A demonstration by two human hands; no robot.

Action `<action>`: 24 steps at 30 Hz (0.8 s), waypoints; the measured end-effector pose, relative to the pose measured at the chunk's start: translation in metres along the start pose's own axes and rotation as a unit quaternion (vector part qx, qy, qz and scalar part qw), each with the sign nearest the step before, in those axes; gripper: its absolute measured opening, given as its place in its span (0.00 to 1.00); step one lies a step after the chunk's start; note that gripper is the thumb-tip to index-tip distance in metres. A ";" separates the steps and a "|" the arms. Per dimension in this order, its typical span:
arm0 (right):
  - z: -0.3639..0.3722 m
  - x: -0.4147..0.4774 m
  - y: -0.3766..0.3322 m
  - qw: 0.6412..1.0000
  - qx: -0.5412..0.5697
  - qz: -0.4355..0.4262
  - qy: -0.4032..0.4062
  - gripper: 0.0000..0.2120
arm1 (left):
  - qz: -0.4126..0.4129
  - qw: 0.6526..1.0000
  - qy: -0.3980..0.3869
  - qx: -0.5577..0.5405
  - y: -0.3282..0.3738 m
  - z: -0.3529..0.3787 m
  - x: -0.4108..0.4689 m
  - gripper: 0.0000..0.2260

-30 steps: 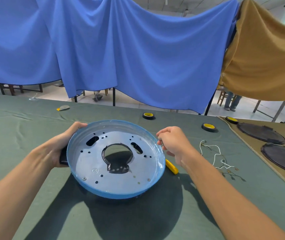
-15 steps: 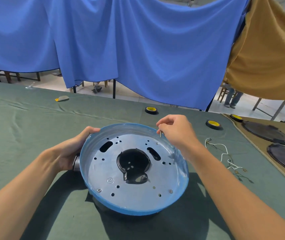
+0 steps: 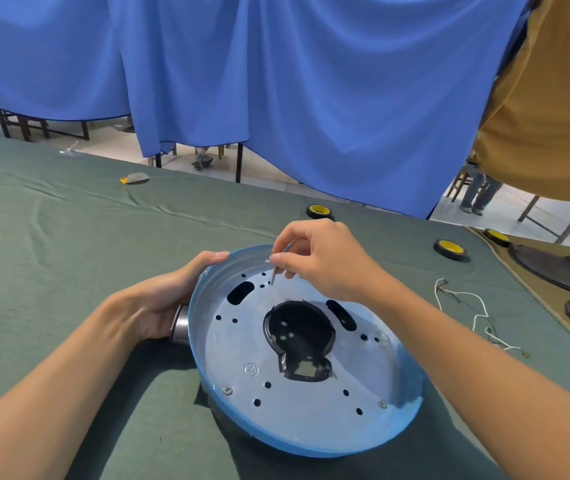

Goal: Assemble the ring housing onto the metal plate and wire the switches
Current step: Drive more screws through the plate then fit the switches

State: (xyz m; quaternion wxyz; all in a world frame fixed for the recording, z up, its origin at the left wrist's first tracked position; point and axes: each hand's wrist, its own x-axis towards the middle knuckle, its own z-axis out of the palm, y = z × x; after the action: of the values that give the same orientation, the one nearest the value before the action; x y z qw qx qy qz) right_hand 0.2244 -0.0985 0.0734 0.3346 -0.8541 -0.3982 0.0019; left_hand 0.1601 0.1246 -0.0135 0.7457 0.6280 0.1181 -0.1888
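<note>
Blue-rimmed metal plate [image 3: 242, 348] is gripped at its edge by the left hand [image 3: 159, 306], while right hand [image 3: 325, 261] fingers [image 3: 278, 259] pinch a thin pin [image 3: 273, 278].

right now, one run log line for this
left hand: grips metal plate rim | right hand: pinches screw, tip down, above plate's far side

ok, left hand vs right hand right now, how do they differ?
Grip: the left hand holds the plate at its left rim, thumb over the edge, while the right hand pinches a thin pin.
Pose: the left hand lies low beside the plate. The right hand hovers over its far side, pin tip down near the small holes.
Shared: both are bare and both work at the plate's far half.
</note>
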 end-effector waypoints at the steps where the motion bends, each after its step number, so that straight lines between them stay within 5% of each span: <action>1: 0.002 0.004 -0.003 1.000 -0.006 -0.016 -0.004 0.04 | 0.002 1.000 -0.004 -0.005 0.000 0.001 0.000 0.34; 24: 0.026 0.038 0.003 0.986 -0.109 -0.114 -0.047 0.02 | 0.004 0.999 -0.022 -0.027 0.003 0.006 -0.001 0.26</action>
State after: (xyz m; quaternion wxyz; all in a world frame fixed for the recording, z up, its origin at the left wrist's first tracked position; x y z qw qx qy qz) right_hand 0.2454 -0.0588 0.0616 0.2185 -0.8336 -0.5057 -0.0398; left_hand 0.1597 0.1189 -0.0093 0.7653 0.6039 0.1041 -0.1966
